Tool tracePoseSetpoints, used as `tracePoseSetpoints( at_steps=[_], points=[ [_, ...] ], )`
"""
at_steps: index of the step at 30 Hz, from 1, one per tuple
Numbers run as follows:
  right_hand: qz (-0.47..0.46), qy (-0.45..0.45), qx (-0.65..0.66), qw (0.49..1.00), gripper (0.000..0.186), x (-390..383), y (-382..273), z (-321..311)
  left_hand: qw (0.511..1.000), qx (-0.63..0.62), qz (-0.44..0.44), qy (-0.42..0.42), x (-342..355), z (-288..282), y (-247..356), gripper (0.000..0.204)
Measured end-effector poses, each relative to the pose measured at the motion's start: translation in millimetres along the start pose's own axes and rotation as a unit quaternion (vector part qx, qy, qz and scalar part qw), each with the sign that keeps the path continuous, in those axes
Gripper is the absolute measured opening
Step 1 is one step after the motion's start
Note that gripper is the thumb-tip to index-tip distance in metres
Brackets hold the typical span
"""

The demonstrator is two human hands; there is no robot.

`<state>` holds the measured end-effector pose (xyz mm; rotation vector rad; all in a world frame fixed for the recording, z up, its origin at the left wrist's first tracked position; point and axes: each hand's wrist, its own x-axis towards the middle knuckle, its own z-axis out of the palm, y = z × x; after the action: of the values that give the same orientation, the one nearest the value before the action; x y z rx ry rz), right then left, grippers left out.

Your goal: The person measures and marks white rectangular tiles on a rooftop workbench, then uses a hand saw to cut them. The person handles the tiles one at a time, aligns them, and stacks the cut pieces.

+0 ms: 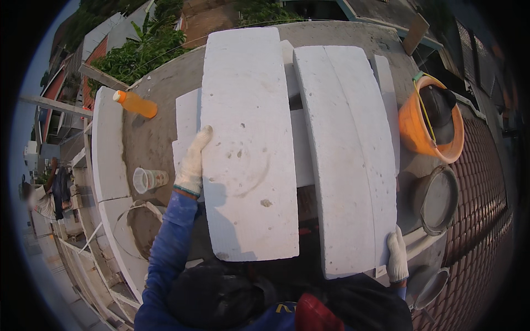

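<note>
Two long white lightweight concrete blocks lie side by side before me, a narrow gap between them. The left block (248,138) is pitted and carries a faint curved smudge. My left hand (193,163), in a pale knitted glove, grips its left side. A thin line runs lengthwise along the right block (345,154). My gloved right hand (397,256) is closed against the near end of that block's right edge, its fingers partly hidden. More white blocks (301,149) show beneath and beside these two.
An orange bottle (136,104) and a plastic cup (150,179) stand at left, near a mortar-stained bucket (141,229). At right are an orange bucket (411,121) holding something dark and two round pails (440,201). Brown roof tiles (480,182) lie beyond; a white block wall (110,149) borders the left.
</note>
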<state>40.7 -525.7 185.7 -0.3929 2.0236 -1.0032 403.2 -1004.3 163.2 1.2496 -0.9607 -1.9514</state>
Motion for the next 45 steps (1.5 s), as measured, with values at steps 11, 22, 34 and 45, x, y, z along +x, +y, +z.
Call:
tracePoseSetpoints(
  at_steps=[11,22,34,45],
  points=[
    [-0.404,0.128,-0.370,0.827,0.068,69.8,-234.1,45.9,0.994,-0.082,-0.038,-0.054,-3.1,-46.5,13.1,0.067],
    [-0.317,0.050,-0.604,0.730,0.078,353.7,-427.2,262.8,0.997,-0.054,0.058,-0.025,-23.9,-33.2,-4.7,0.066],
    [-0.221,-0.108,-0.638,0.730,0.075,385.1,-420.5,337.0,0.990,0.029,0.137,0.020,-41.1,-45.0,-1.4,0.075],
    [-0.400,0.148,-0.142,0.893,0.057,164.0,-340.1,307.0,0.991,0.062,0.117,0.022,-40.4,-36.1,9.6,0.081]
  ],
)
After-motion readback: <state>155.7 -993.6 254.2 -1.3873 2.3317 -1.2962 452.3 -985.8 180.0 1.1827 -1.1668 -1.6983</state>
